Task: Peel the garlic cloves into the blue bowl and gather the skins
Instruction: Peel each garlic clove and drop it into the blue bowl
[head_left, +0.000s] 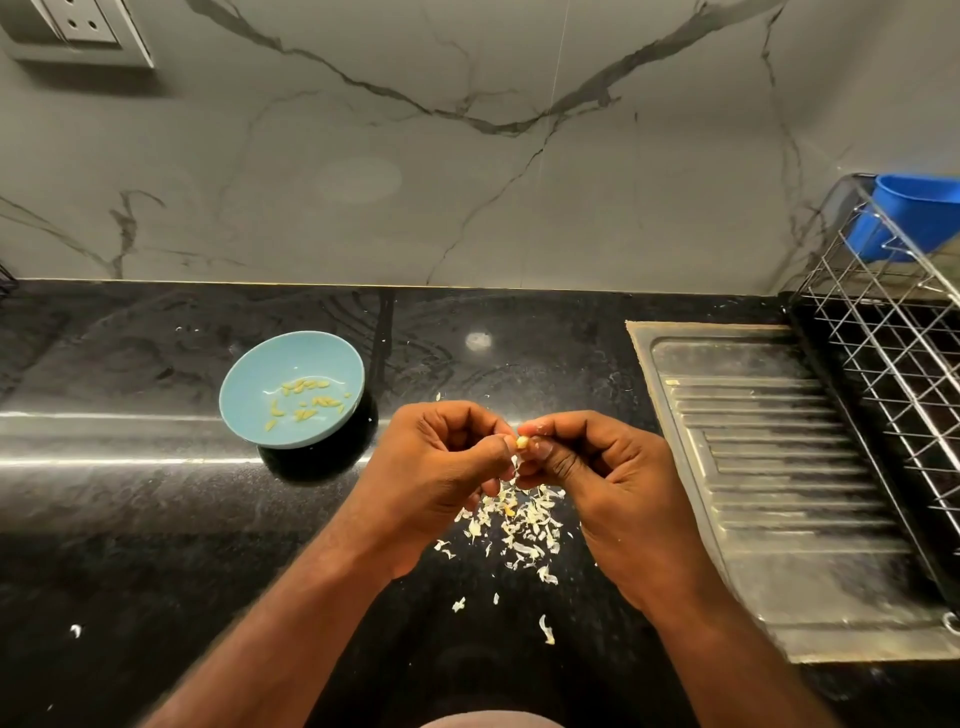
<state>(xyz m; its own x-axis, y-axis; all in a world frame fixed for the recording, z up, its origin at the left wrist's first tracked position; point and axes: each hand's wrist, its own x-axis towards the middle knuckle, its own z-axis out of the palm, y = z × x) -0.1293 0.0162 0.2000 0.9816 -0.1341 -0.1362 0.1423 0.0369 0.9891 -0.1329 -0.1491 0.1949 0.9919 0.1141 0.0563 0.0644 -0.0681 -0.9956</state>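
A small pale garlic clove (522, 442) is pinched between the fingertips of my left hand (441, 467) and my right hand (597, 467), held above the black counter. Both hands have their fingers curled round it. A strip of skin hangs just below the clove. Under the hands lies a loose heap of white garlic skins (519, 525), with a few flakes scattered nearer to me. The blue bowl (249, 395) stands to the left of my hands and holds several peeled yellowish cloves (306, 400).
A steel sink drainboard (779, 467) is set into the counter on the right. Beyond it stands a wire dish rack (893, 332) with a blue plastic cup (904, 218). A marble wall runs behind, with a socket (78, 26) at top left.
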